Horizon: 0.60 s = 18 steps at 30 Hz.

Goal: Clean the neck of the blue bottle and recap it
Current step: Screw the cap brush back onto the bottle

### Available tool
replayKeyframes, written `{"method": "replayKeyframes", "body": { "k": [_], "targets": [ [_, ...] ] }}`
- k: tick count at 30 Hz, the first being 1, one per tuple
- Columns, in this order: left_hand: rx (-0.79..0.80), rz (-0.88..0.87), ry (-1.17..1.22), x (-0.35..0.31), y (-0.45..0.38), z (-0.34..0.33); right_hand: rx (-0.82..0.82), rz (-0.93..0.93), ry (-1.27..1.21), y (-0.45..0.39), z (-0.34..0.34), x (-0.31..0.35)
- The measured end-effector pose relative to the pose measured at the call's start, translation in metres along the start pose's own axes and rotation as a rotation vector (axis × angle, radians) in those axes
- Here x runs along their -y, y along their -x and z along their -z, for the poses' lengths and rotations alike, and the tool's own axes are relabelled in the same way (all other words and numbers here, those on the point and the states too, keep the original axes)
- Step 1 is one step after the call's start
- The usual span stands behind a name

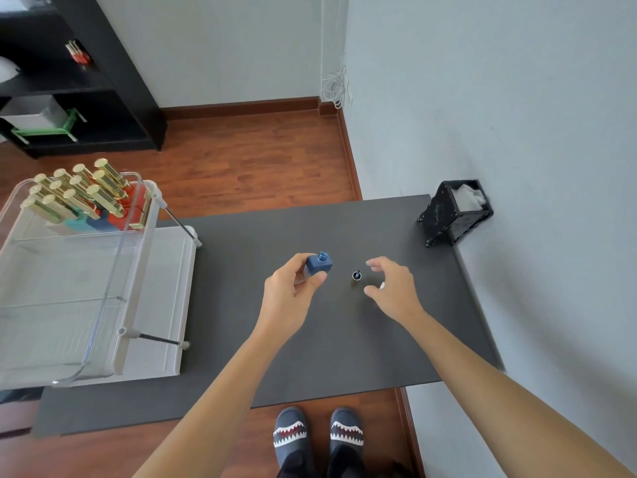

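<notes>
Left hand (287, 293) around uncapped blue bottle (319, 263)

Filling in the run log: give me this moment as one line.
left hand: holds uncapped blue bottle | right hand: open, beside cap standing on table | recap: not done

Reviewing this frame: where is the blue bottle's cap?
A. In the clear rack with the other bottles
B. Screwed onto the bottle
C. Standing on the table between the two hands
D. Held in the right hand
C: the cap stands brush-up on the table, apart from the open-necked bottle held in the left hand; the right hand is open beside it, not touching.
</notes>
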<state>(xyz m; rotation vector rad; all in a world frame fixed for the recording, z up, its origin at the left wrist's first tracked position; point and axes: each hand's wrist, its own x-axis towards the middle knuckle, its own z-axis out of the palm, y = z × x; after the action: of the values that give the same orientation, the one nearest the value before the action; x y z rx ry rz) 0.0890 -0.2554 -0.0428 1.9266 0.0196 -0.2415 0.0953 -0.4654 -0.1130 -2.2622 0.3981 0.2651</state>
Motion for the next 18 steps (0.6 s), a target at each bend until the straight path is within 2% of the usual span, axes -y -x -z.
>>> {"method": "replayKeyframes", "body": {
  "k": [3, 9, 15, 18],
  "targets": [
    [-0.004, 0.007, -0.015, 0.003, 0.0, 0.0, 0.04, -0.049, 0.054, -0.009, -0.014, 0.002],
    [-0.011, 0.01, -0.02, 0.0, 0.0, 0.002, -0.027, -0.028, 0.07, -0.013, -0.022, 0.011],
    [-0.024, -0.036, -0.016, -0.019, 0.0, 0.012, -0.077, 0.042, -0.227, -0.001, 0.014, 0.052],
    [-0.038, -0.087, -0.016, -0.039, -0.002, 0.022, -0.07, 0.158, -0.343, 0.009, 0.048, 0.087]
  ]
}}
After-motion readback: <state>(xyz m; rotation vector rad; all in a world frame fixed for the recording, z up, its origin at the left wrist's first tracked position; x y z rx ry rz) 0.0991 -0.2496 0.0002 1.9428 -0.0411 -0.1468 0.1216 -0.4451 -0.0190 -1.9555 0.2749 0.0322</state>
